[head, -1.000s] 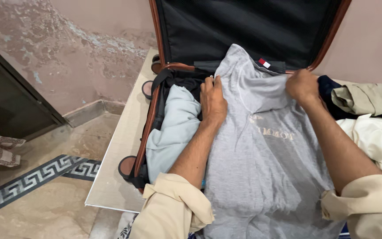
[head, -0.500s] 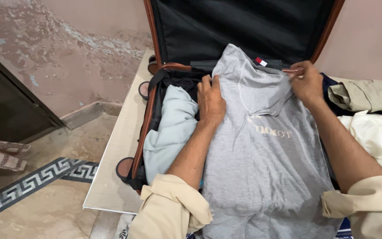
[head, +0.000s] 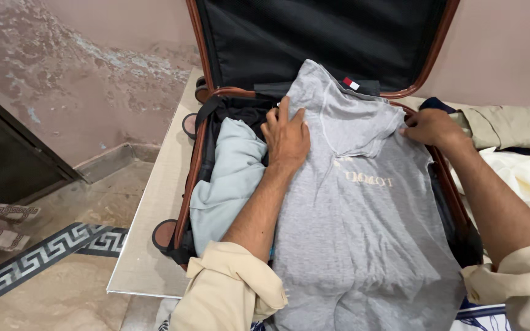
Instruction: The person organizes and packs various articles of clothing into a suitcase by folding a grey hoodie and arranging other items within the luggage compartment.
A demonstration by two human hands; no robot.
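The lower hem of the grey t-shirt (head: pixel 363 227) is cut off by the frame edge, and what lies under it in the suitcase (head: pixel 196 165) is hidden. The left hand (head: pixel 286 138) lies flat and open on the shirt's left shoulder, fingers spread. The right hand (head: pixel 432 127) seems to pinch the right sleeve edge, though its fingertips are hard to see. The shirt lies spread over the open suitcase, beside a pale blue garment (head: pixel 228 184).
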